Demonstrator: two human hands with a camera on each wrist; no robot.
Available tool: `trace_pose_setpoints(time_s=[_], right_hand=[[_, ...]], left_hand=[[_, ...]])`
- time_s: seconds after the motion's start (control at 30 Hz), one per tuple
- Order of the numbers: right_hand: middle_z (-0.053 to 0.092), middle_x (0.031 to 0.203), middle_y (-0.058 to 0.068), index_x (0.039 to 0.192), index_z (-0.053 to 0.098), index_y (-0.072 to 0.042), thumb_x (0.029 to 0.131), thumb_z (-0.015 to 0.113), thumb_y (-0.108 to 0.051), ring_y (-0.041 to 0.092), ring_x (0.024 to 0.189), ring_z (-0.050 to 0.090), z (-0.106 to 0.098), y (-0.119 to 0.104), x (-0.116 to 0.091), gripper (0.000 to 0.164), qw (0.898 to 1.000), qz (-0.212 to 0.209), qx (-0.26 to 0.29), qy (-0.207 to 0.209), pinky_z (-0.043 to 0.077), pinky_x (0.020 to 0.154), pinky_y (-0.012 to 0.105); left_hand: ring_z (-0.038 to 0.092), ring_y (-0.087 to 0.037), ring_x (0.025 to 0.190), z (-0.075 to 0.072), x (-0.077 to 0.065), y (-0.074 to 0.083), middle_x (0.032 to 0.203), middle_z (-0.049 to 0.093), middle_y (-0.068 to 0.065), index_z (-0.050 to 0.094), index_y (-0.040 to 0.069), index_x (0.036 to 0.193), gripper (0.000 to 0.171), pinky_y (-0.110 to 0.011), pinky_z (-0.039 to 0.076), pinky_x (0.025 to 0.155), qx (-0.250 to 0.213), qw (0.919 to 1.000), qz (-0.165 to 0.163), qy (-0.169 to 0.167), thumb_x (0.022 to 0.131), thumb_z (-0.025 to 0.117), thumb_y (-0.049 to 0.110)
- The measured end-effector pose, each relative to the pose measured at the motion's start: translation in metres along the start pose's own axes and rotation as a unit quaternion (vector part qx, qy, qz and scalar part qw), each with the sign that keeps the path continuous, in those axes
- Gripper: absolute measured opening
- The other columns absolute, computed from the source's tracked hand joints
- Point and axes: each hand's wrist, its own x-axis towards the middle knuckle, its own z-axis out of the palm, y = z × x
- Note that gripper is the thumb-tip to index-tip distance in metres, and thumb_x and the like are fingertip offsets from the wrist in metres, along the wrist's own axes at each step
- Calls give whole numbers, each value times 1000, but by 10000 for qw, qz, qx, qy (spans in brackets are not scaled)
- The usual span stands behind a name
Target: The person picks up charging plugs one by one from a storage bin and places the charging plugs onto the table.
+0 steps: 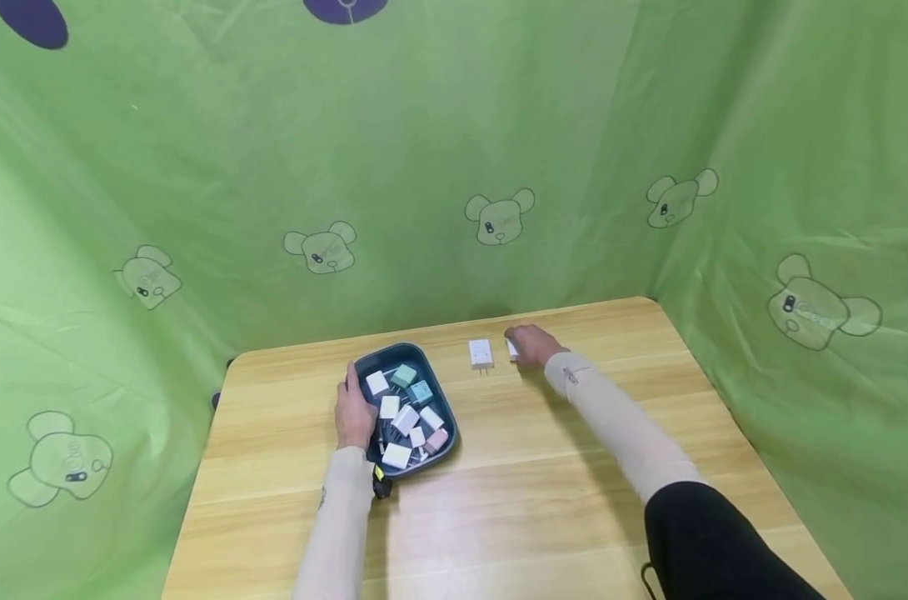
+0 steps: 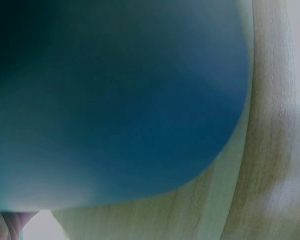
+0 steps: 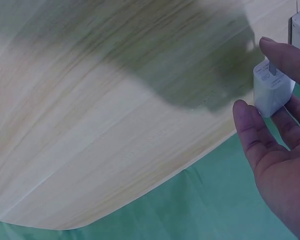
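My left hand (image 1: 355, 414) grips the left side of a dark blue plastic bin (image 1: 448, 406), whose outer wall (image 2: 120, 115) fills much of the left wrist view. Inside lies a jumble of charger plugs, mostly white, with a green one (image 1: 404, 376), a blue one (image 1: 420, 392) and a pink one (image 1: 436, 440). Towards the back of the table my right hand (image 1: 535, 345) pinches a white charger plug (image 3: 272, 89) between thumb and fingers. Just left of that hand, another white charger plug (image 1: 480, 353) lies flat, its prongs towards me.
The wooden table (image 1: 499, 525) has rounded back corners. Behind it and on both sides hangs a green curtain (image 1: 409, 150) with printed mouse heads. A small black object (image 1: 381, 485) with a yellow mark shows beside my left wrist.
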Motion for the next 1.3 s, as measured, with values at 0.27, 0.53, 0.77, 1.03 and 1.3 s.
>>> trace_pose_setpoints(time_s=[0.27,0.53,0.77,1.03,1.3], right_hand=[[70,91,11,112,69,-1,73,75,9,26,83,66,7,6,-5,41,9998,52,-147,-90,60,79,40],[71,91,14,114,67,1,82,71,6,29,85,68,3,4,-9,33,9990,-30,-300,-319,61,84,41],[52,147,27,150,40,7,83,64,6,43,132,56,8,3,-9,71,9958,146,-312,-851,44,117,50],[11,169,24,161,10,3,82,62,6,43,156,18,10,1,-11,95,9942,430,113,-984,17,129,53],[30,164,24,159,21,-1,77,68,4,44,151,31,-5,-28,5,94,9967,88,244,767,24,126,61]], left_hand=[[59,-47,120,1,-5,2,148,44,-28,18,18,164,96,-56,49,108,-104,9999,-68,-82,85,67,-9],[60,-48,118,3,-2,2,147,44,-28,16,20,164,98,-56,50,107,-83,9999,-50,-53,85,67,-9],[60,-48,118,2,-3,1,145,45,-28,18,19,164,97,-56,50,107,-100,9999,-41,-9,85,67,-9],[59,-50,118,2,-2,-1,147,44,-30,17,18,164,96,-57,50,106,-139,9999,49,-28,85,64,-9],[58,-50,120,1,1,-4,149,41,-29,14,20,164,98,-58,49,107,-152,9998,-25,-101,86,64,-9]])
